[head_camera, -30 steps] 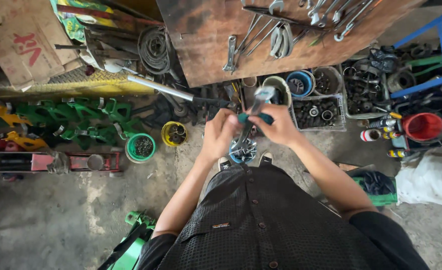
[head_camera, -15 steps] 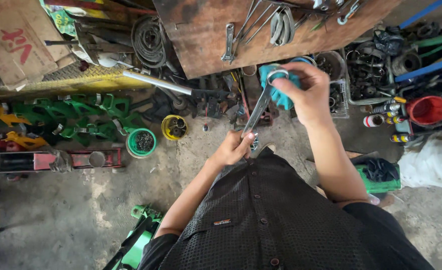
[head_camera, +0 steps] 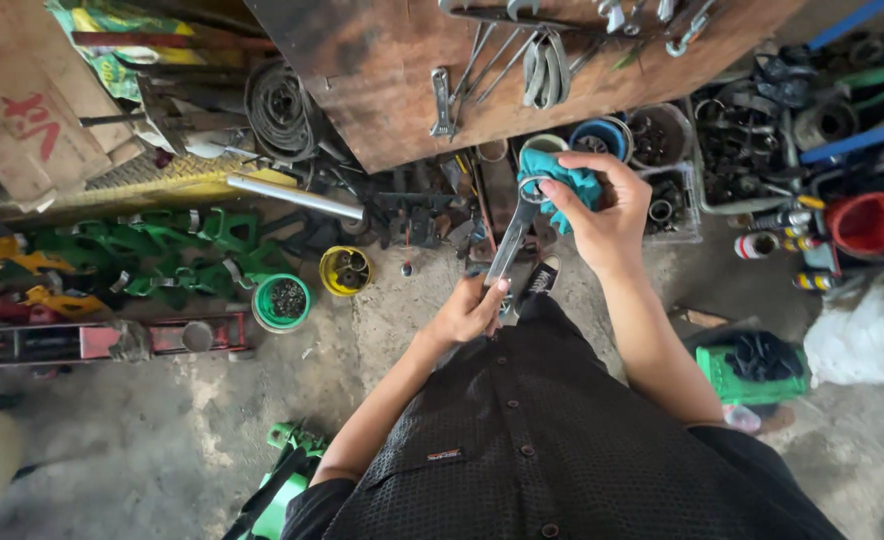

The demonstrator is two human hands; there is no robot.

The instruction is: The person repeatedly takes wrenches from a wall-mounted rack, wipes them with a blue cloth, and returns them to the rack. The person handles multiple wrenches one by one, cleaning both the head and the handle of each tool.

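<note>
In the head view you hold a long silver wrench (head_camera: 514, 240) upright in front of you, tilted slightly so its ring end sits higher than the end you grip. Your left hand (head_camera: 472, 312) is closed around the lower end of the shank. Your right hand (head_camera: 602, 215) is raised and clamped on a teal cloth (head_camera: 560, 178), which you press against the wrench's ring end. The two hands are apart, joined only by the tool. The metal looks bare and bright, with a narrow flat shank.

Below the wrench, on the concrete floor (head_camera: 142, 440), stand a small yellow tub (head_camera: 345, 270) and a green round tub (head_camera: 282, 301), both holding small metal parts. At upper left a flattened brown cardboard sheet (head_camera: 17, 115) carries red painted marks. To the right stands a red bucket (head_camera: 872, 224), with a striped spray can (head_camera: 762, 244) lying just beside it. A green crate (head_camera: 722, 375) sits near your right elbow, a dark cloth bundled in it.
</note>
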